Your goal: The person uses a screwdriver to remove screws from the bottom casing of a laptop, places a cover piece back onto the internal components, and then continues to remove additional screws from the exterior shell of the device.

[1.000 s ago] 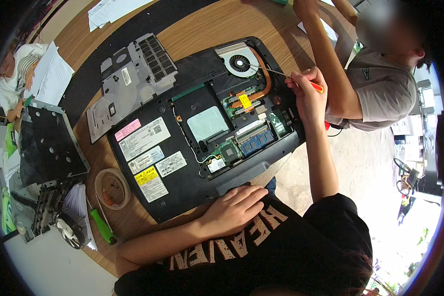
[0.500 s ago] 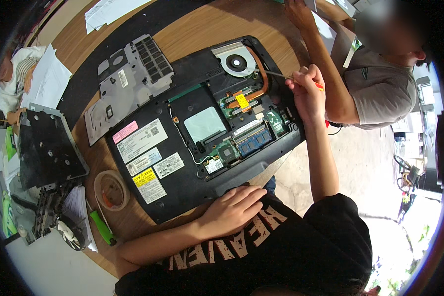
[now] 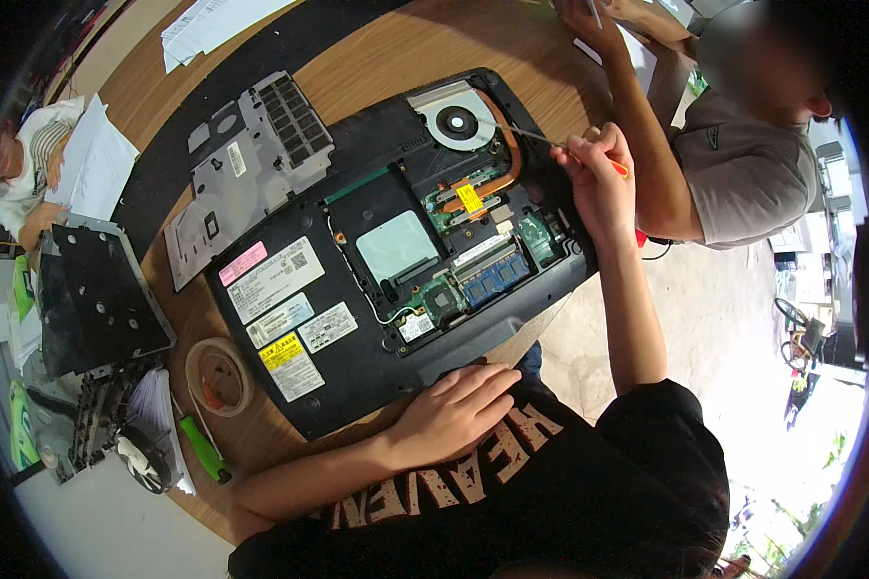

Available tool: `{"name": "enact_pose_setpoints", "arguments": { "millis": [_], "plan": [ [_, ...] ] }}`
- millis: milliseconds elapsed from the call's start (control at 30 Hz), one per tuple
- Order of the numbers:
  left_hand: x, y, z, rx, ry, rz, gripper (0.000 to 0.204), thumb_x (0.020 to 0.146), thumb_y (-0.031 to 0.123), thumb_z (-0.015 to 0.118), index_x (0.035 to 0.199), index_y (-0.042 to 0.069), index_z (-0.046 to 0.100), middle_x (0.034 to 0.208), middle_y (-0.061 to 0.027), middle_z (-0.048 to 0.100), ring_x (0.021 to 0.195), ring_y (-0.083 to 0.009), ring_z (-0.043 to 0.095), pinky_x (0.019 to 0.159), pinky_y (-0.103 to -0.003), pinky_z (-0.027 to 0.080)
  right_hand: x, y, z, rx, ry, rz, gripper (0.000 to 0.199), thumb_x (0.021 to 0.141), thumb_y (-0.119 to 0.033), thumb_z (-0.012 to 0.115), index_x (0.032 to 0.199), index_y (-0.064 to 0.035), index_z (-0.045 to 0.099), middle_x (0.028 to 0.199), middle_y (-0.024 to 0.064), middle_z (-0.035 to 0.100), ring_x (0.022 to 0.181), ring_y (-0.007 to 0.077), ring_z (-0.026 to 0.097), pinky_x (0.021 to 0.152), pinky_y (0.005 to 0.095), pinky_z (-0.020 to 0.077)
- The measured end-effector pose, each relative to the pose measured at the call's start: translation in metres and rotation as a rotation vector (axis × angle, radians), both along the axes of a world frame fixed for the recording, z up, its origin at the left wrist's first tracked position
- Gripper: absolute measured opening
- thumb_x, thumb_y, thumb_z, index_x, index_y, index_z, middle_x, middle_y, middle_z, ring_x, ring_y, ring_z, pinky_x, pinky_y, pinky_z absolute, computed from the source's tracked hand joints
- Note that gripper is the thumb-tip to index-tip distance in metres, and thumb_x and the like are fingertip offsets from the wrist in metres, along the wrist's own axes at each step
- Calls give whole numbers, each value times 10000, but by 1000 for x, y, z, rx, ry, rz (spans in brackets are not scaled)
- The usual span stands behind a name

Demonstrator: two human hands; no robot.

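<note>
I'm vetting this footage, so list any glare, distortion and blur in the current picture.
Head view: glare washes out the floor at right; head view: fisheye distortion, black corners; head view: a co-worker's head is blurred over, and the tip of the screwdriver is hard to make out near the cooling fan.

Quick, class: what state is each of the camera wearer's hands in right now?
Left hand: open, fingers extended, nothing visibly held.
Right hand: closed, holding an orange-handled screwdriver.

Shirt (image 3: 589, 492): black; short right sleeve (image 3: 661, 420), well behind right fingers (image 3: 589, 152). Lettering (image 3: 459, 482): large, pale, block-shaped, dark-speckled, near left fingers (image 3: 483, 379).
</note>
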State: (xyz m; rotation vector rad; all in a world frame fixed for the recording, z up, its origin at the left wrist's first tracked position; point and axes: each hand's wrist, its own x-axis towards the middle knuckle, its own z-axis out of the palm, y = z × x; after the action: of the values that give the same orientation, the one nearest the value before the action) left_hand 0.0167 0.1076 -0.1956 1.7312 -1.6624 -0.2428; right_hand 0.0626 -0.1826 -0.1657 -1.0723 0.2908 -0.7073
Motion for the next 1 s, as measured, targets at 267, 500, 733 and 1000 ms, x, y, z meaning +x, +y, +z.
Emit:
{"name": "enact_pose_setpoints", "arguments": {
  "millis": [267,500,733,1000],
  "plan": [
    [2,0,1,0,4,-24,206,837,149,613,1029,90,657,1267,-44,534,1164,-211,516,903,-340,433,-8,-24,-14,-142,-72,360,198,847,45,586,763,-49,433,798,92,576,768,218,660,713,325,565],
    [2,0,2,10,-2,-16,210,844,148,607,1039,88,656,1257,-47,542,1166,-213,517,904,-339,432,-7,-14,-8,-103,-27,190,213,839,51,585,753,-53,421,767,59,561,773,221,667,746,355,576],
    [1,1,0,12,35,-30,215,844,153,613,1044,88,659,1270,-45,528,1176,-213,506,897,-339,432,-5,-13,-10,-303,126,156,209,841,37,593,762,-49,420,762,61,556,755,231,665,712,340,576],
    [1,1,1,11,31,-25,230,842,157,620,1060,96,660,1267,-40,527,1169,-210,506,894,-335,432,-7,-17,-9,-61,-65,232,209,836,43,578,747,-46,412,733,80,557,737,254,676,686,327,577]
  ]
}}
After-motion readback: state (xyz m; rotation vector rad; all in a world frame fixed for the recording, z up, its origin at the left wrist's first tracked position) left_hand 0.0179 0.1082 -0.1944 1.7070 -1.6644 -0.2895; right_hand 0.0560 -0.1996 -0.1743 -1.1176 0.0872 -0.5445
